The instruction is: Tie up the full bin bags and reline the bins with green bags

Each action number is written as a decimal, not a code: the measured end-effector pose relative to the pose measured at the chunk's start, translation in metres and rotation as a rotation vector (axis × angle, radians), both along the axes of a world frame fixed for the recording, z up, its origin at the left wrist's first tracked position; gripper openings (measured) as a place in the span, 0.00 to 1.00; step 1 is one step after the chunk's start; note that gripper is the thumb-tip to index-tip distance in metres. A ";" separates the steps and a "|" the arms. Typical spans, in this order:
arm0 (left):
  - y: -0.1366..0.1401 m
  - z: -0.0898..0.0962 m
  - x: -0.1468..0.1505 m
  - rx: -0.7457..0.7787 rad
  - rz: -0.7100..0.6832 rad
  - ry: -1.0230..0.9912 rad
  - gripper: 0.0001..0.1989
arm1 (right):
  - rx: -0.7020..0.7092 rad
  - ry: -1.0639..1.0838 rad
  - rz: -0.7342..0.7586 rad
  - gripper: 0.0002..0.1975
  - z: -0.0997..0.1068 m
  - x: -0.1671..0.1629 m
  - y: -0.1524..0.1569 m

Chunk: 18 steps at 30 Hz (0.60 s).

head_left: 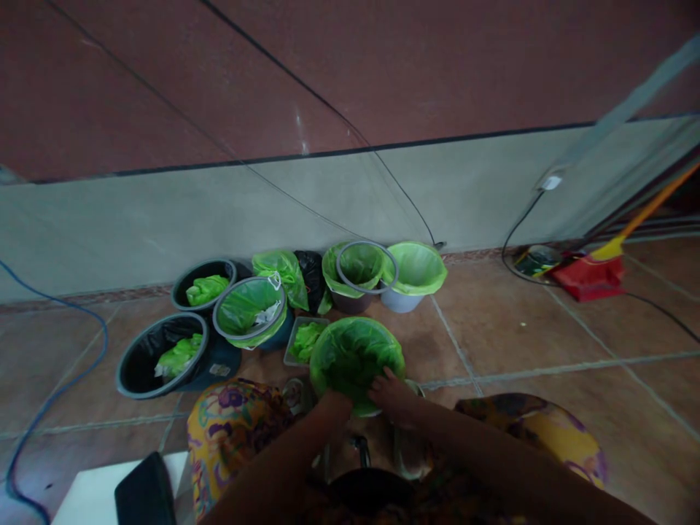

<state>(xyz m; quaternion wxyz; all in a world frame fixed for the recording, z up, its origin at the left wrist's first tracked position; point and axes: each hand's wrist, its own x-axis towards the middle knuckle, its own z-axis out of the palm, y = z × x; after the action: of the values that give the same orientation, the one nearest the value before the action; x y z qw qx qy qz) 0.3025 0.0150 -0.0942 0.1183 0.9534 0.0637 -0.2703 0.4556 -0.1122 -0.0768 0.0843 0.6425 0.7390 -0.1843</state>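
Observation:
A bin lined with a green plastic bag [358,332] stands on the floor between my knees, its mouth facing up towards me. At its near left edge is my left hand [335,407]; its fingers are hidden. My right hand [392,396] bends over the near right rim, with its fingers closed on the green bin liner. Just left of this bin, a clear plastic tub [289,355] holds bunched green bags [306,340].
Behind stand a white lined bin [414,281] and a brown lined bin [350,300] with a loose grey ring [394,270]. Several dark bins [131,368] are at left. A red dustpan [593,277] lies right. A blue cable [71,379] crosses the left floor.

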 end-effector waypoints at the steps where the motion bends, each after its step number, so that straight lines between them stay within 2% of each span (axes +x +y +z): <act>1: 0.009 0.004 0.000 0.036 0.006 -0.007 0.11 | 0.018 -0.007 -0.019 0.15 0.005 0.003 -0.004; 5: 0.049 0.024 0.005 0.246 0.061 -0.125 0.21 | 0.079 -0.037 -0.155 0.16 0.016 0.010 -0.015; 8: 0.056 0.043 0.010 0.328 0.140 -0.146 0.27 | 0.149 -0.015 -0.231 0.21 0.017 0.013 -0.014; 10: 0.043 0.053 0.013 0.280 0.156 -0.153 0.28 | 0.164 -0.003 -0.258 0.21 0.016 0.017 -0.010; 13: 0.012 0.057 0.018 0.086 0.108 -0.155 0.26 | 0.132 -0.002 -0.256 0.16 0.010 0.027 -0.002; 15: -0.008 0.050 0.025 0.008 0.098 -0.133 0.22 | 0.088 -0.001 -0.236 0.13 0.004 0.035 0.002; 18: -0.024 0.030 0.034 -0.008 0.144 -0.054 0.18 | 0.033 -0.003 -0.208 0.12 -0.010 0.045 0.006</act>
<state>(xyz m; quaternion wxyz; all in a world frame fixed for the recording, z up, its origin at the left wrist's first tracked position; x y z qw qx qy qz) 0.3367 -0.0086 -0.0641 0.1428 0.9528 0.1278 -0.2357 0.5004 -0.1057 -0.0867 0.0555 0.7173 0.6712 -0.1789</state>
